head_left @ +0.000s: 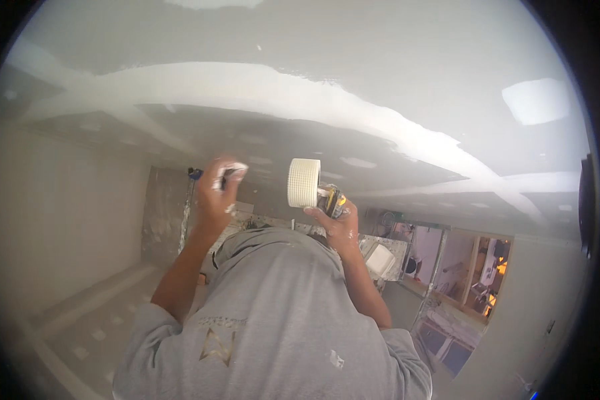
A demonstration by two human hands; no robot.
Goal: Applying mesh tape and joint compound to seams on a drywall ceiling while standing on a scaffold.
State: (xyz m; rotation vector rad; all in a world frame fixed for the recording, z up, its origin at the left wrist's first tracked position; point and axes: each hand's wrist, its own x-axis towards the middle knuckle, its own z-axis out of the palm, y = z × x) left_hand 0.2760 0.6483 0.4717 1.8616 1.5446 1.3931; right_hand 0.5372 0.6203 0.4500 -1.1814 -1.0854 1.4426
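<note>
The cylindrical roll of cream mesh tape (303, 183) shows a fine grid pattern. Just right of the roll, a small hand-held tool (333, 200) is yellow and black. Below the roll, the short-sleeved cloth T-shirt (273, 300) is grey, with a brownish angular emblem (218, 347) and a whitish splotch (336, 360). Above the roll, the grey board ceiling (407, 60) carries broad, ragged-edged white compound bands (200, 83).

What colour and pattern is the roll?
Cream roll with a fine grid; best in the head view.
</note>
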